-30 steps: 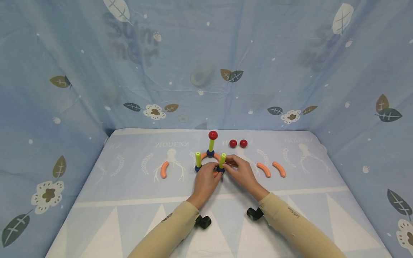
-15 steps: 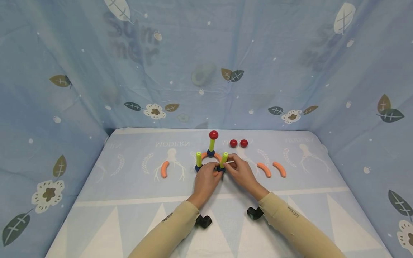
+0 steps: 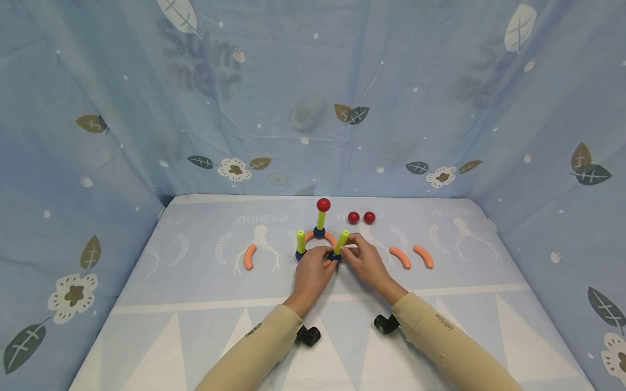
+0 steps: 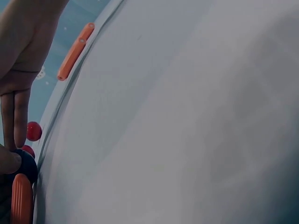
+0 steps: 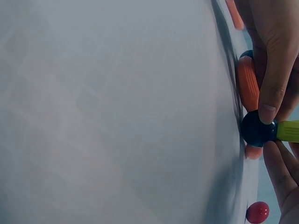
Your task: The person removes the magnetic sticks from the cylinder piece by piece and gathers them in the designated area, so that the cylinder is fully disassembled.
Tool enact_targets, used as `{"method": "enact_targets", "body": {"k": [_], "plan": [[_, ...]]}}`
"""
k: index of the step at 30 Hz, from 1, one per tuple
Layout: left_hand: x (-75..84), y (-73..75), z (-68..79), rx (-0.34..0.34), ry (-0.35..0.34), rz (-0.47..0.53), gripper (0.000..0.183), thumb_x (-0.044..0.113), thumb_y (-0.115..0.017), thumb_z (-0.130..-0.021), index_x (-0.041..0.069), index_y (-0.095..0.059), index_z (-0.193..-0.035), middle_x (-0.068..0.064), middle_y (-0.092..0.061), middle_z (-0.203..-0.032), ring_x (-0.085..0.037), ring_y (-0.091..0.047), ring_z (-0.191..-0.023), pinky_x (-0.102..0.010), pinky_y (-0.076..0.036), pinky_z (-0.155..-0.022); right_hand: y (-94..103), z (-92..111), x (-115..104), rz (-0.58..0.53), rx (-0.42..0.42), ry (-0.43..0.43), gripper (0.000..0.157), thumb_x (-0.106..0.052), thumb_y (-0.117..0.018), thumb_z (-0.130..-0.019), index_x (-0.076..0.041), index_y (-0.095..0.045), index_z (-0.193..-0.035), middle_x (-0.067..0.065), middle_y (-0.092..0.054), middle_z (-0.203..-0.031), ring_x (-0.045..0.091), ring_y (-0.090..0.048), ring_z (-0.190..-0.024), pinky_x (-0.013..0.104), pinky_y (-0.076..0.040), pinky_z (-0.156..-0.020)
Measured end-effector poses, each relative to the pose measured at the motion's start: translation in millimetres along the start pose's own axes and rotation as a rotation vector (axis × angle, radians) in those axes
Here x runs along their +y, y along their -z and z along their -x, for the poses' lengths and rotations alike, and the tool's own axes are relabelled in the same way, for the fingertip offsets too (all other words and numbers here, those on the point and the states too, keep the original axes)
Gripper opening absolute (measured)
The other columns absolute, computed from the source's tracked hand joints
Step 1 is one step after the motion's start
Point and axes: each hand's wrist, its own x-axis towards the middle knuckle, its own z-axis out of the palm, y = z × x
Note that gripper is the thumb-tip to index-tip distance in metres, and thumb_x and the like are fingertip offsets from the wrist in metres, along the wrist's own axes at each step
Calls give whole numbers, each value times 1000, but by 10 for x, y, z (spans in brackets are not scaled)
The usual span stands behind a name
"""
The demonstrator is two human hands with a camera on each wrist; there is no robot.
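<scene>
Green stick [image 3: 342, 243] — tilted, between both hands [image 3: 314, 271] [image 3: 368, 265]

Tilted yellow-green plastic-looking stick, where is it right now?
In the head view, the tilted yellow-green stick is just right of centre, rising from a glossy dark blue ball between the left hand and right hand.

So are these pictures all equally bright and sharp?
No. Head view: bright, fairly even light, the printed leaves distinct. Left wrist view: much dimmer, the tabletop soft, a blurry shadow darkening its right side. Right wrist view: dim too, small highlights on the navy ball and red ball.
</scene>
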Motion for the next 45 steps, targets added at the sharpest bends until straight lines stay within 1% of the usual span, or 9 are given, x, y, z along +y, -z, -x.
{"method": "enact_targets", "body": {"k": [6, 11, 22, 28, 31, 36, 38, 41, 45], "plan": [[-7, -12, 0, -4, 9, -1, 28, 21, -83, -88, 11, -73, -112, -2, -73, -106, -17, -68, -98, -35, -56, -85, -9, 1, 16, -17, -5, -34, 23, -16, -62, -103, -5, -57, -123, 16, -66, -125, 28, -71, -108, 37, -58, -88], [-12, -13, 3, -5, 19, 4, 28, 21, -83, -87, 11, -73, -112, -2, -73, -106, -17, -68, -98, -35, -56, -85, -10, 2, 30, -37, -9, -33, 23, -16, -61, -104, -5, -56, -124, 16, -65, -126, 28, -71, -108, 36, -59, -87], [-18, -4, 3, -3, 14, -1, 29, 22, -83, -87, 12, -74, -113, -1, -74, -106, -16, -68, -98, -35, -56, -85, -1, 14, 47, -61, -13, -16, 23, -18, -60, -104, -6, -55, -124, 18, -64, -125, 26, -74, -97, 31, -59, -82], [-22, -8, 1, 0, 5, 7, 29, 22, -83, -87, 12, -74, -113, -1, -74, -106, -16, -68, -97, -35, -56, -85, 4, 21, 51, -67, -17, -17, 24, -17, -58, -105, -6, -53, -126, 18, -62, -127, 28, -74, -101, 34, -59, -84], [-19, -6, 1, 0, 3, 8, 29, 22, -83, -87, 12, -74, -113, -1, -74, -106, -17, -68, -98, -35, -56, -86, 21, 10, 56, -98, -22, -13, 24, -15, -55, -106, -3, -50, -127, 20, -59, -129, 31, -72, -103, 37, -60, -84], [-14, -4, 3, -7, 9, 1, 29, 23, -83, -88, 12, -74, -112, -2, -74, -107, -17, -68, -100, -35, -55, -88, 79, -16, 55, -154, 6, -19, 23, -13, -54, -107, -3, -47, -127, 20, -56, -127, 34, -73, -99, 40, -60, -82], [-13, -5, 4, -9, 14, -5, 29, 24, -83, -88, 12, -74, -112, -2, -74, -107, -17, -68, -100, -35, -55, -88, 104, -11, 68, -133, 13, -29, 23, -13, -56, -106, -3, -48, -125, 19, -58, -126, 32, -73, -98, 39, -60, -82], [-16, -9, 4, -12, 17, -11, 29, 24, -82, -88, 12, -74, -112, -1, -74, -107, -17, -68, -100, -35, -55, -88, 148, 22, 96, -58, 20, -42, 24, -14, -59, -105, -3, -50, -124, 18, -62, -124, 29, -73, -101, 36, -60, -83], [-24, -12, 5, -15, 11, -13, 28, 25, -82, -89, 14, -74, -113, 0, -73, -109, -16, -68, -102, -34, -55, -89, 228, 67, 131, 25, 50, -88, 25, -17, -63, -103, -6, -54, -124, 14, -68, -118, 25, -71, -104, 34, -58, -86]]}}
